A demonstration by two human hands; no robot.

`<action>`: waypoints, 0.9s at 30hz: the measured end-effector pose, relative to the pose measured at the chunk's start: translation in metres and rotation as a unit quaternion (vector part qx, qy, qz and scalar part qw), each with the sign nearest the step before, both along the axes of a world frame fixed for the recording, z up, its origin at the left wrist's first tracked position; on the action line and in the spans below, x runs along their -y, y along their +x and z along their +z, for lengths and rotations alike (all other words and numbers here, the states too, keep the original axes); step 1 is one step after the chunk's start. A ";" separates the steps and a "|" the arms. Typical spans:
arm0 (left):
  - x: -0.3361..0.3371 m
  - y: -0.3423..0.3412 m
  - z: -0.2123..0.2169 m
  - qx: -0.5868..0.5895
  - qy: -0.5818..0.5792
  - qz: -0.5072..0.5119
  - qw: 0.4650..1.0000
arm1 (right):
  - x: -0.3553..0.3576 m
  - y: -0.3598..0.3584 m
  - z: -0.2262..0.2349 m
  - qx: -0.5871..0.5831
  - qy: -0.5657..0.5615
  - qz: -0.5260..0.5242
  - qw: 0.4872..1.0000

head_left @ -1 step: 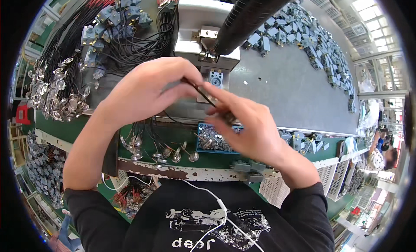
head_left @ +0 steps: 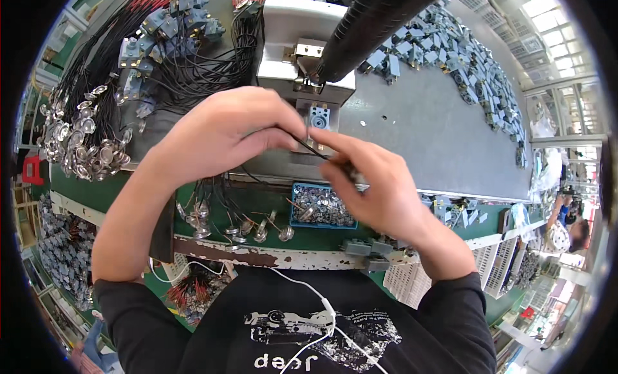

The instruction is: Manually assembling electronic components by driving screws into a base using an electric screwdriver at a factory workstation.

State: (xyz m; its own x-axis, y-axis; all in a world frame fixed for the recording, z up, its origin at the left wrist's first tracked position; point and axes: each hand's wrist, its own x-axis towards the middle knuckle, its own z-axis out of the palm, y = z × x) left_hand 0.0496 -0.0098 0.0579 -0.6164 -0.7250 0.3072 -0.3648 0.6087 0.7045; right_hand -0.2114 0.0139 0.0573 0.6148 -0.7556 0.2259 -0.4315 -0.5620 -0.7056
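A short length of black wire (head_left: 311, 149) stretches between my two hands, in front of a small press (head_left: 273, 70). My left hand (head_left: 235, 132) pinches its upper end with thumb and forefinger. Around the lower end curl the fingers of my right hand (head_left: 386, 190); something dark under them is blurred and mostly hidden. Just beyond the fingertips, a grey-blue switch block (head_left: 320, 118) with a round centre sits on the press's fixture. Below the hands is a blue tray (head_left: 325, 226) of small metal parts.
A thick black tube (head_left: 360, 36) slants down over the press. Black wires with round metal caps (head_left: 90, 142) and grey-blue blocks (head_left: 170, 23) pile up at left. More blocks (head_left: 476, 71) lie at far right. Several capped wires (head_left: 241, 229) rest near the table's front edge.
My right hand has shifted slightly right, uncovering more of the blue tray. The wire between the hands has moved slightly right too. My left fingertips have moved a little.
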 end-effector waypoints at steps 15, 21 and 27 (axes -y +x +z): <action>-0.014 -0.032 -0.024 -0.012 0.029 0.061 0.998 | 0.000 -0.005 -0.049 0.230 -0.072 -0.107 0.965; -0.013 -0.014 -0.011 0.108 -0.080 0.011 0.991 | 0.033 -0.017 -0.012 0.091 0.523 0.082 0.844; -0.019 -0.025 -0.014 -0.019 -0.020 0.048 0.998 | 0.002 -0.021 -0.021 0.201 0.334 0.001 0.921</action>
